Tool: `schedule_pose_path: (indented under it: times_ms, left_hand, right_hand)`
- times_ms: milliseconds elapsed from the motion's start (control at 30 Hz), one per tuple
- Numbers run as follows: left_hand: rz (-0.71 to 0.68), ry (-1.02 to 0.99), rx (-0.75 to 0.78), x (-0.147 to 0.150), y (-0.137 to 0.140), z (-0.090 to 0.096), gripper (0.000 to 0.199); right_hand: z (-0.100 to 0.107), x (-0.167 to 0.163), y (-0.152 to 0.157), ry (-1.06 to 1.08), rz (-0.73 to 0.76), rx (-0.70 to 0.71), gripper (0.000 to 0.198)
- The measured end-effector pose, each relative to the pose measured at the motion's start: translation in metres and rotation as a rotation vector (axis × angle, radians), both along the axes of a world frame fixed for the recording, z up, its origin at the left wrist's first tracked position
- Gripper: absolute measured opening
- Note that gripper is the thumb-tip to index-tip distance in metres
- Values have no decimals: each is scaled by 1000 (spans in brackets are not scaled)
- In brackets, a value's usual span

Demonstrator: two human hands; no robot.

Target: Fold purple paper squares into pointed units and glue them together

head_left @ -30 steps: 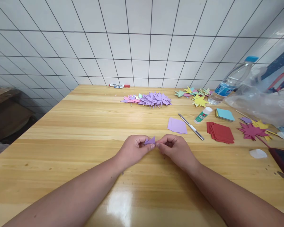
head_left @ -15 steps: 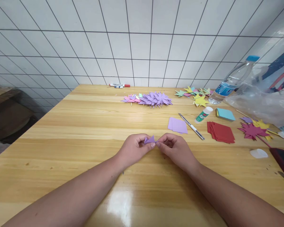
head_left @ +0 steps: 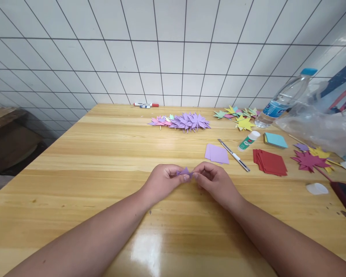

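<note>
Between my two hands, just above the wooden table (head_left: 103, 184), is a small folded purple paper (head_left: 185, 171) with pointed tips. My left hand (head_left: 167, 179) pinches it between thumb and fingers from the left. The fingertips of my right hand (head_left: 213, 179) close on its right end; part of the paper is hidden behind the thumbs. Beyond my right hand lie square purple paper sheets (head_left: 219, 154) and a utility knife (head_left: 233, 155) with its blade end pointing away to the left.
Purple paper leaves (head_left: 189, 122) are heaped at the back. To the right are a glue stick (head_left: 248, 141), red paper squares (head_left: 271, 162), blue paper squares (head_left: 276, 140), a magenta paper leaf (head_left: 309, 160), a white cap (head_left: 317, 188) and a water bottle (head_left: 285, 100). Markers (head_left: 146, 105) lie near the wall.
The purple paper has turned slightly in my fingers, and another point shows by the right thumb. My right fingertips have shifted a little to the right.
</note>
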State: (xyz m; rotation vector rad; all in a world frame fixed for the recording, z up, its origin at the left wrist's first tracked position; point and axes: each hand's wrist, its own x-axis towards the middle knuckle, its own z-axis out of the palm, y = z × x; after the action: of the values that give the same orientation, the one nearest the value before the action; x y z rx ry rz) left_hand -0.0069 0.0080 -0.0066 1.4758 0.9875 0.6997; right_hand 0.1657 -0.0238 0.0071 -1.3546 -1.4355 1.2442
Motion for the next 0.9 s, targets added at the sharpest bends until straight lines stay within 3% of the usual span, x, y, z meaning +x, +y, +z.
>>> schedule_pose_path:
  times_ms: [133,200,333,433,667,767,900]
  left_hand:
    - [47,-7,-15,1,-2,2,67]
    - [40,-1,-4,1,-4,5,75]
    - [15,-3,23,2,-7,8,76]
    - [-26,-17,43,1,-7,7,76]
    - [31,100,148,-2,-7,10,73]
    - [72,129,225,-3,-9,12,72]
    - [15,88,266,-3,-9,9,63]
  right_hand:
    - [2,-2,-2,-66,9,-5,23]
    - [1,-2,-2,-70,23,-20,22]
    - [-1,1,0,34,73,-57,25]
    - [-1,3,2,64,30,-46,26]
    - [0,2,-1,-15,21,45,21]
    - [0,2,-3,-104,40,125,28]
    - [1,3,-3,-308,18,324,7]
